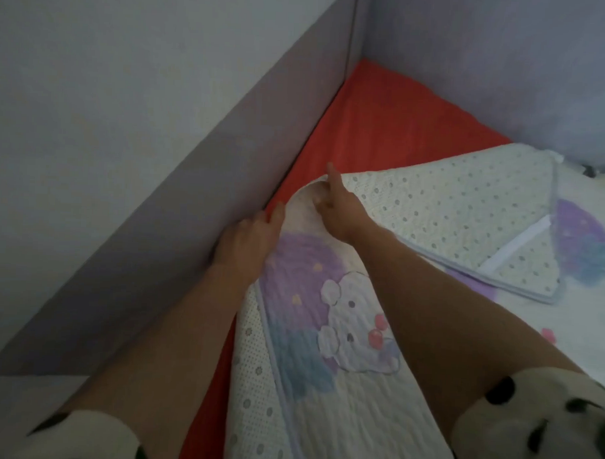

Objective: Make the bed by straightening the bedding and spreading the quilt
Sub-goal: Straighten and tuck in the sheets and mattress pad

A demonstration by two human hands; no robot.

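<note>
In the head view my right hand (332, 206), just at one o'clock of centre, pinches the turned-back fold of the quilt (339, 419), which spreads from three to six o'clock over the red sheet (383, 129), while my left hand (249, 241) touches its edge at nine o'clock, grip unclear.

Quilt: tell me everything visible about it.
The quilt is white, stitched fabric with purple and blue cartoon prints, pale piping, and a grey-dotted underside. It lies rumpled on the red sheet, parts folded back, dotted side up. The right hand pinches the near fold; the left hand touches its edge.
</note>
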